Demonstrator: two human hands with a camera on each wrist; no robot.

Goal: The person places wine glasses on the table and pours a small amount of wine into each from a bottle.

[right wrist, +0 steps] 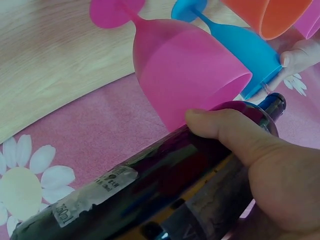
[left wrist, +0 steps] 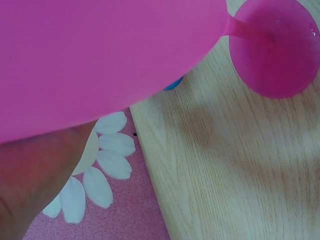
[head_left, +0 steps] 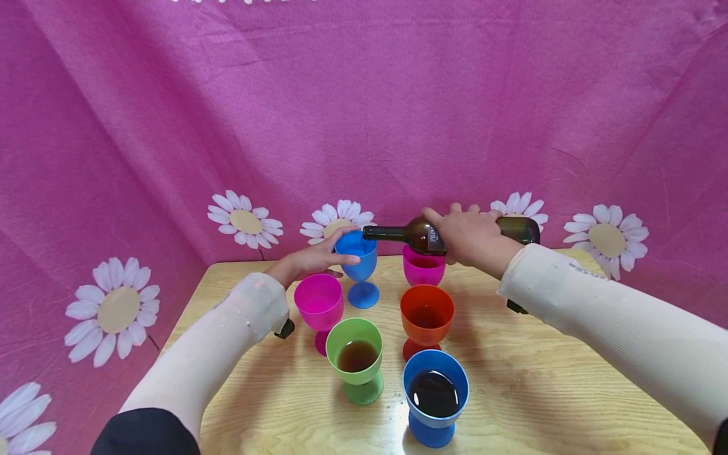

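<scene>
At the back of the table my left hand (head_left: 309,259) holds the bowl of a blue goblet (head_left: 361,268), thumb in front and fingers behind. My right hand (head_left: 469,239) grips a dark glass wine bottle (head_left: 415,235) laid nearly level, its neck pointing left and its mouth at the goblet's rim. In the right wrist view a thin stream leaves the bottle (right wrist: 150,185) into the blue goblet (right wrist: 245,47). A pink goblet (head_left: 423,272) with dark liquid stands under the bottle. Another pink goblet (head_left: 318,303), beside my left wrist, fills much of the left wrist view.
Nearer me stand a green goblet (head_left: 354,325) and a blue goblet (head_left: 435,420), both with dark liquid, and an orange-red goblet (head_left: 427,297) with some inside. The wooden table (head_left: 540,373) ends at a pink cloth (head_left: 364,114) with daisies behind and to the left.
</scene>
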